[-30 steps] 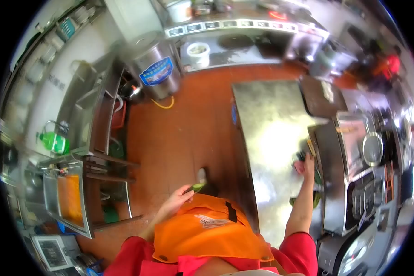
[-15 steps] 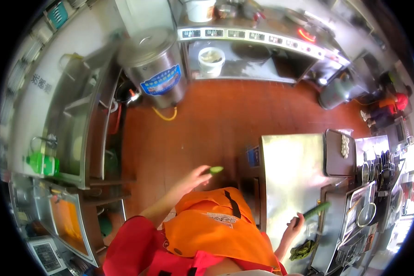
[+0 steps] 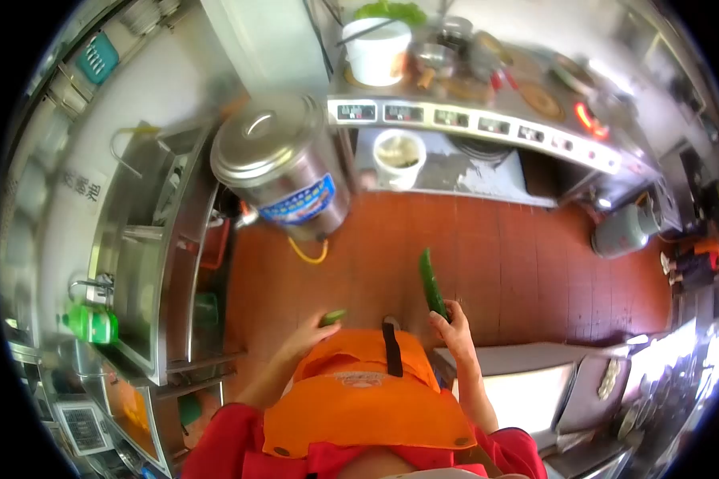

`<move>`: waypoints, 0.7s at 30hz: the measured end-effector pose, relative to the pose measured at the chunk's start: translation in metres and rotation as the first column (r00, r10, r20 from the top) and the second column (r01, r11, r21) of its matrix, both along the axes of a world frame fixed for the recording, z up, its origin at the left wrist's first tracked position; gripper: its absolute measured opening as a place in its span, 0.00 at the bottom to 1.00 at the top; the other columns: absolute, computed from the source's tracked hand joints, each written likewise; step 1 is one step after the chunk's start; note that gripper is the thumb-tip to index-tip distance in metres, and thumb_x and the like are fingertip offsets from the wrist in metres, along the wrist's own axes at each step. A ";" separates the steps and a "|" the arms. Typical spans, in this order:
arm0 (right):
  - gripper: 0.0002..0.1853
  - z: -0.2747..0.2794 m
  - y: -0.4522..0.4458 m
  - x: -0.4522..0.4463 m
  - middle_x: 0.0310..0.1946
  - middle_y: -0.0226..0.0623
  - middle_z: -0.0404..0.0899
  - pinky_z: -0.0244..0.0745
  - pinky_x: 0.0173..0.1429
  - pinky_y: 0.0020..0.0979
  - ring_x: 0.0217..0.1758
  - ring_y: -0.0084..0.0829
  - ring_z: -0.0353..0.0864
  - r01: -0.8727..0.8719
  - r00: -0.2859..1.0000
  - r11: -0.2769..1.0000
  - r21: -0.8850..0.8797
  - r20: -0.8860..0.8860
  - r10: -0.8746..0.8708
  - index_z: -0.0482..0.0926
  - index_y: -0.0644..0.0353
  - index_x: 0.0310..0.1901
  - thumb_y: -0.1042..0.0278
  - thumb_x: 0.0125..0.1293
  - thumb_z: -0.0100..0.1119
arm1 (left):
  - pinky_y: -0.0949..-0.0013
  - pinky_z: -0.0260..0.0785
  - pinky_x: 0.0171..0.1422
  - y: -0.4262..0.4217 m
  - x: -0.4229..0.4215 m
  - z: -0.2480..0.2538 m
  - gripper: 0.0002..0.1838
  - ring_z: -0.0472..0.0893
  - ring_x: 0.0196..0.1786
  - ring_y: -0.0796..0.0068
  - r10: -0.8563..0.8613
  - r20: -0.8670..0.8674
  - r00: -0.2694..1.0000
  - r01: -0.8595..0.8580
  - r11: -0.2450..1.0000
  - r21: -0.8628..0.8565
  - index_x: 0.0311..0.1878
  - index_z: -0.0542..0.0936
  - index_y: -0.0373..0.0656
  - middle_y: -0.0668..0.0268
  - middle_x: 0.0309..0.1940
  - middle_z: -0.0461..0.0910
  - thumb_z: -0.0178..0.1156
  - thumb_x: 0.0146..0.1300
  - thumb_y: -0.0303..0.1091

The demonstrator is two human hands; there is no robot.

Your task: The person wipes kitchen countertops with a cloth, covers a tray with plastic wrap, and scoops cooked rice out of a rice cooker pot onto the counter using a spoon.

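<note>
Holding a cucumber (image 3: 430,279) in the right hand (image 3: 454,329), fingers closed on its near end, far end pointing up and away over the red floor (image 3: 359,255). Half a second ago the same hand had it over the metal table; one second ago that hand was down at the table's right side. Now it's in front of the body, just right of the apron (image 3: 367,419). Left hand (image 3: 311,334) grips a short green piece (image 3: 332,318), as in both earlier frames, but sits nearer the apron than half a second ago. Hands apart, cucumber and piece not touching. View has changed too: table (image 3: 519,391) and its dark tray (image 3: 587,403) now at lower right, pot (image 3: 280,148) and stove (image 3: 471,120) lower in view, co-worker (image 3: 699,262) closer to the right edge, partly cut off.
</note>
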State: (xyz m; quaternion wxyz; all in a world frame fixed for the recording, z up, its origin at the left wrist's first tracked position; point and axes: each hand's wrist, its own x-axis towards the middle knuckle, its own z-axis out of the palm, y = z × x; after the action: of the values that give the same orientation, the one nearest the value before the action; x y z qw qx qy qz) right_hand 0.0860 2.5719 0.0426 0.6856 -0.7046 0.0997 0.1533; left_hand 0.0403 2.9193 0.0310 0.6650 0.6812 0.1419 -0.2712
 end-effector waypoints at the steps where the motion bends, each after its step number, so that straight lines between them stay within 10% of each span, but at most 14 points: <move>1: 0.20 0.006 0.003 0.028 0.31 0.30 0.74 0.63 0.26 0.20 0.24 0.16 0.67 -0.018 0.997 0.998 0.059 -0.072 0.023 0.71 0.65 0.52 0.61 0.64 0.61 | 0.77 0.67 0.39 0.010 0.006 -0.002 0.20 0.72 0.34 0.80 0.126 -0.049 0.991 -0.129 0.990 -0.059 0.55 0.72 0.39 0.70 0.34 0.74 0.63 0.64 0.37; 7: 0.19 -0.030 0.034 0.158 0.29 0.31 0.75 0.63 0.25 0.20 0.22 0.18 0.68 -0.016 0.922 0.957 0.289 -0.366 0.126 0.74 0.62 0.45 0.51 0.69 0.54 | 0.76 0.65 0.36 0.043 0.044 -0.021 0.16 0.71 0.31 0.80 0.434 -0.194 0.880 -0.460 0.880 -0.116 0.54 0.73 0.40 0.70 0.30 0.72 0.60 0.66 0.35; 21: 0.12 -0.160 0.127 0.412 0.22 0.29 0.68 0.57 0.19 0.22 0.17 0.20 0.64 0.260 0.883 0.866 0.428 -0.469 -0.033 0.72 0.61 0.35 0.61 0.70 0.51 | 0.77 0.63 0.30 0.140 0.227 -0.052 0.10 0.71 0.26 0.79 0.516 -0.275 0.811 -0.554 0.828 -0.081 0.45 0.73 0.40 0.69 0.25 0.71 0.59 0.66 0.34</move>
State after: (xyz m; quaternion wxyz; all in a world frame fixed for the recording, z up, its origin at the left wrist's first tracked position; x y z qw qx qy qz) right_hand 0.4982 2.6991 -0.1174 0.8064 -0.4489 0.2679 0.2765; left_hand 0.2677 3.0595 -0.0207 0.7437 0.5207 0.3862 -0.1634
